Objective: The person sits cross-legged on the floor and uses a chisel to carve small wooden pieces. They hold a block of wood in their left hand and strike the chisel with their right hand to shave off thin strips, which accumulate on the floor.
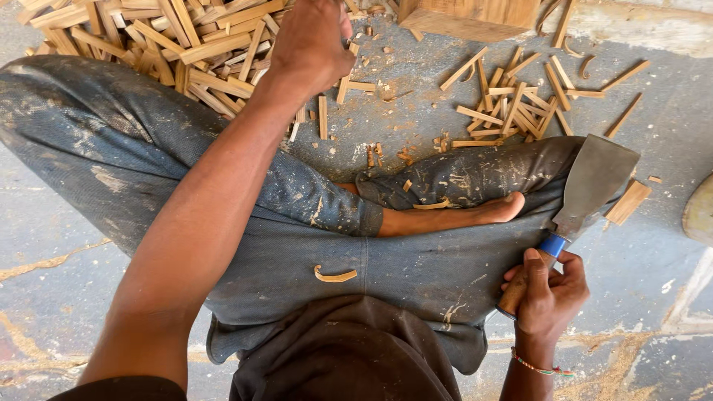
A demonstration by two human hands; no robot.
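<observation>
- Head view: your right hand (pixel 546 297) is clamped around the wooden handle of a broad-bladed cleaver (pixel 587 189), its blade resting over your right knee.
- Your left hand (pixel 312 41) reaches forward, fingers curled into the big pile of wood sticks (pixel 171 44); what it grips is hidden.
- A smaller stick heap (pixel 512 108) lies near a wooden block (pixel 471 16).

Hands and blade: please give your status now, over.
Left hand reaching into the pile of wood sticks, grip hidden. Right hand shut on the broad-bladed knife, resting at the knee. Nothing blocking.
</observation>
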